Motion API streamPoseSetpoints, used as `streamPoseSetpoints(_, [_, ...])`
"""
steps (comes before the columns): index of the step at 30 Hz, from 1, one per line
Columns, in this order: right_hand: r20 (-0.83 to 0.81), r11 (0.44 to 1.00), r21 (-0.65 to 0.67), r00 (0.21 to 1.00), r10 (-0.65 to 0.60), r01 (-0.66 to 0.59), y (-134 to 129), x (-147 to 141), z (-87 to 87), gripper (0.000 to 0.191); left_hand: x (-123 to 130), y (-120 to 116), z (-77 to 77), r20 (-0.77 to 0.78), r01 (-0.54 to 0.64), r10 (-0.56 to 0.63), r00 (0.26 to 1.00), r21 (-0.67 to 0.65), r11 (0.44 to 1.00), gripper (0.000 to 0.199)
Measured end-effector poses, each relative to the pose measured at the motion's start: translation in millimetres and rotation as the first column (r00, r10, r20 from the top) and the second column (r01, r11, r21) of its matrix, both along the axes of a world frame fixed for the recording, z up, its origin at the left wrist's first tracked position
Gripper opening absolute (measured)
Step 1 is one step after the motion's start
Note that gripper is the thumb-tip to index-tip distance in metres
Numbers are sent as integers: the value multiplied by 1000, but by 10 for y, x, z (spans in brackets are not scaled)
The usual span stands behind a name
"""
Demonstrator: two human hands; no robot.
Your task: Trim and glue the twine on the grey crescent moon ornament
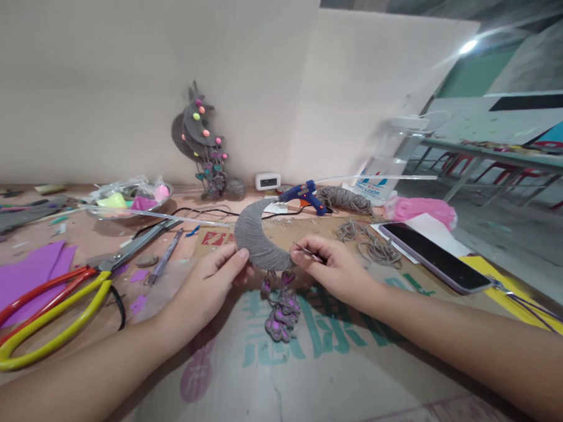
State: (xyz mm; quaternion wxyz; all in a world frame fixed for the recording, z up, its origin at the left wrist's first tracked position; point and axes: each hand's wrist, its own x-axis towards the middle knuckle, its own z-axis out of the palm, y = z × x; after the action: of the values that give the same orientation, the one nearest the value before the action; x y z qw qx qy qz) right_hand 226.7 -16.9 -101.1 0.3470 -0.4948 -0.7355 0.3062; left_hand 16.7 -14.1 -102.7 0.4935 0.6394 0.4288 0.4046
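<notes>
A crescent moon wrapped in grey yarn [256, 238] is held up over the cardboard. My left hand [221, 269] pinches its lower left edge between thumb and fingers. At the crescent's right tip, my right hand [330, 263] is closed on a thin dark pointed tool [309, 252], whose kind I cannot make out. Whether those fingers also touch the yarn is unclear. Below the crescent hangs a cluster of grey and purple yarn-edged charms [282, 317]. A blue glue gun [306, 196] lies just behind it.
Large red-and-yellow-handled scissors [102, 268], a pen [166, 256] and purple sheets [30, 278] lie left. A bowl of colourful pieces [129, 205] and a finished-looking moon ornament [204, 140] stand behind. Loose yarn [376, 244] and a phone [433, 257] lie right.
</notes>
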Motion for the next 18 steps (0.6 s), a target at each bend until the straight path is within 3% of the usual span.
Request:
streamPoseSetpoints(6, [56, 999, -11, 997, 45, -44, -22, -25, 42, 21, -4, -29, -24, -79, 116, -112, 991, 48, 992, 28])
streamPoseSetpoints(12, [-6, 997, -44, 998, 60, -60, -67, -76, 57, 19, -10, -12, -39, -146, 187, -167, 975, 137, 973, 25])
streamPoseSetpoints(18, [42, 997, -13, 996, 83, -82, -50, -76, 22, 19, -19, -24, -31, -246, 216, -183, 952, 112, 970, 23])
